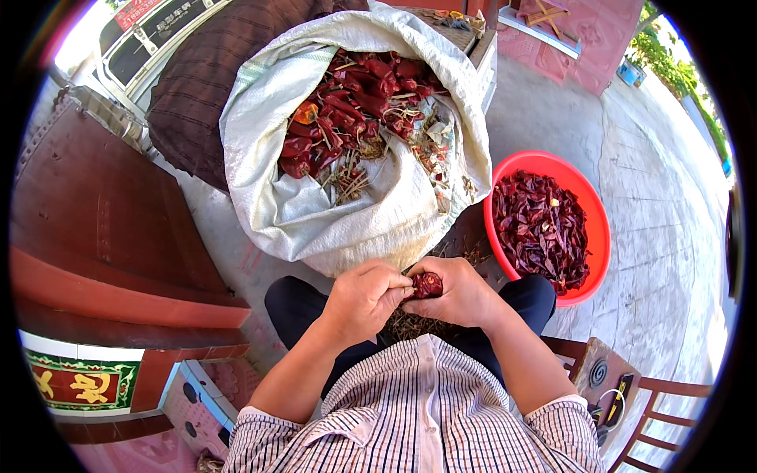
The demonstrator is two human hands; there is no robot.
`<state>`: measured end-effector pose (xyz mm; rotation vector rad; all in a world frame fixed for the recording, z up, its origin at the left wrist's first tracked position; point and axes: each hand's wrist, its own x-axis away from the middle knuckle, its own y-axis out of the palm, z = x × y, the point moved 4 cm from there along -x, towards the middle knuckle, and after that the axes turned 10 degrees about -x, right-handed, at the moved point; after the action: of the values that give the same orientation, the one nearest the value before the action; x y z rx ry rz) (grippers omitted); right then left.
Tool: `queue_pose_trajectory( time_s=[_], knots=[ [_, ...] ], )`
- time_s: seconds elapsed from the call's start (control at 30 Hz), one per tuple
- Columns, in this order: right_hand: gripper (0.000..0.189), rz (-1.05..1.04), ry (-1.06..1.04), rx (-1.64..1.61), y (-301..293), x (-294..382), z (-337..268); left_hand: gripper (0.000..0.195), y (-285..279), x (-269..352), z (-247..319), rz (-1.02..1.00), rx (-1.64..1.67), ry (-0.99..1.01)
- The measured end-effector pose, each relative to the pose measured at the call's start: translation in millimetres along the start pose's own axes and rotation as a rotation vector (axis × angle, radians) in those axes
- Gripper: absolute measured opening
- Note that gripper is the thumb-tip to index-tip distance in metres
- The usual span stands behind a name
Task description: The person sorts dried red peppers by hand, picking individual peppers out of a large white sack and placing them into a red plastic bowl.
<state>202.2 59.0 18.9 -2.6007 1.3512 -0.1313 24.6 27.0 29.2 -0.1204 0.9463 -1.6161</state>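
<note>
Above my lap, my right hand [458, 291] holds a wrinkled dark red dried chili pepper [428, 285] between thumb and fingers. My left hand [368, 298] pinches a pale bit, apparently the stem, at the pepper's left end. Just beyond both hands stands a white woven sack [260, 171] with its rim rolled down. Whole dried red peppers [361, 100] fill its far part, and loose stems [353, 180] lie on the nearer fabric. To the right, a red plastic basin [598, 236] holds a heap of dark red pepper pieces [541, 230].
Stems and debris [417, 325] lie on the ground between my knees. Dark brown cloth [195, 88] adjoins the sack's left side. A reddish-brown panel [100, 195] stands at left. A wooden stool [603, 369] with a cable on it and a slatted wooden chair [656, 408] stand at lower right.
</note>
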Motion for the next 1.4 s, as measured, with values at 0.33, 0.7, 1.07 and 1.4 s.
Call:
queue_pose_trajectory(
  time_s=[0.33, 0.7, 1.07, 1.4],
  knots=[
    [0.018, 0.044, -0.219, -0.078, -1.9, 4.9, -9.1, 0.017, 17.9, 10.7, -22.4, -0.125, 0.531, -0.448],
    [0.018, 0.072, -0.189, -0.261, -15.2, 17.6, 2.7, 0.016, 44.1, 7.7, -26.7, -0.016, 1.063, -0.722],
    [0.043, 0.898, 0.192, 0.599, -215.4, 60.7, 88.4, 0.01, 41.1, 40.5, -57.2, -0.145, -0.147, -0.432],
    [0.064, 0.436, 0.087, 0.318, -133.3, -93.5, 38.4, 0.014, 22.3, 89.3, -93.7, -0.135, 0.209, -0.717]
  ],
)
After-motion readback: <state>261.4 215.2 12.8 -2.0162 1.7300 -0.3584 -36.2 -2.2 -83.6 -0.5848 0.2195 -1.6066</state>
